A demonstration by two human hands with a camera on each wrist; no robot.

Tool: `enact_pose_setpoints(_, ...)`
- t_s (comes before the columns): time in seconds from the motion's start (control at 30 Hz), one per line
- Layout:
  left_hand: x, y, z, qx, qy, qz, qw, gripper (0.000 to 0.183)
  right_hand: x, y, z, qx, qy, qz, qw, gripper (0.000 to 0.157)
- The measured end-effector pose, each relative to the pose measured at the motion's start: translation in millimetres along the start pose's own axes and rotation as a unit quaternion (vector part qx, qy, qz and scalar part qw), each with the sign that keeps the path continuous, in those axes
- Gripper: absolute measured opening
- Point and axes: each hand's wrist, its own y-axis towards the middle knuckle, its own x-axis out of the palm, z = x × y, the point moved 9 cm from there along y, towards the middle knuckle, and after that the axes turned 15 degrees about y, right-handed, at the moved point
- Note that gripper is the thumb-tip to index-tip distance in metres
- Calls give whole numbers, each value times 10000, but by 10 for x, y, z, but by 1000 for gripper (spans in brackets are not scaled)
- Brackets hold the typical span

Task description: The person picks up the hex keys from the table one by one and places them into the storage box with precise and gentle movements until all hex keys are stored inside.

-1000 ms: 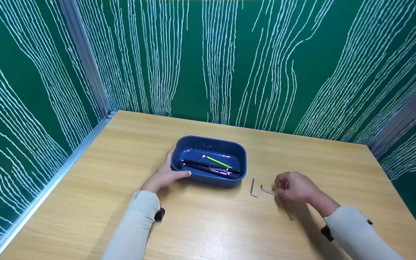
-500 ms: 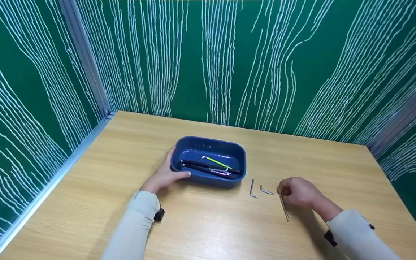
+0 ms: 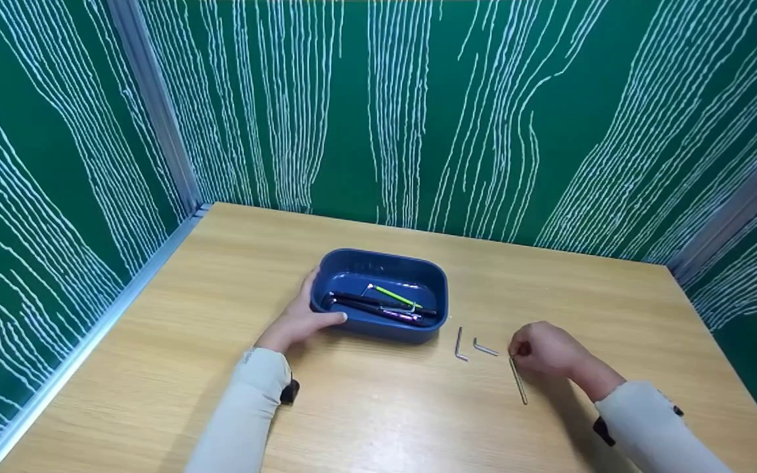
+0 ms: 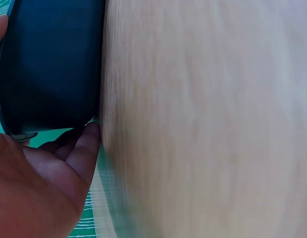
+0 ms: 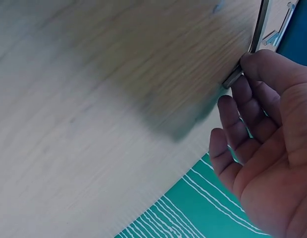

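My left hand [image 3: 296, 322] grips the left end of a dark blue box [image 3: 375, 328], thumb along its front side; in the left wrist view the fingers [image 4: 86, 144] curve round the box's end. Between thumb and fingertips, my right hand [image 3: 549, 351] pinches the bent end of a long metal hex key [image 3: 518, 381]. Its long arm slants toward the table's front; the right wrist view shows the hex key [image 5: 261, 25] close over the wood. Two shorter hex keys [image 3: 459, 345] lie between the box and my right hand.
Inside the box are dark, pen-like rods [image 3: 365, 303] and a bright green stick [image 3: 395, 295] with a bent metal end. A wooden table [image 3: 378, 420] bears everything. Green panels [image 3: 398, 118] with white wavy lines stand behind and at both sides.
My right hand has shifted slightly right and toward me, away from the shorter hex key, with the long hex key turned a little steeper. The left hand and box have stayed put.
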Motion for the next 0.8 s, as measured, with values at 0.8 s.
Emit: enact_pose_setpoints(0.8, -3, -20, -3, -216, 118, -69, 9997, 100, -108, 109, -188, -201, 435, 461, 9978, 7)
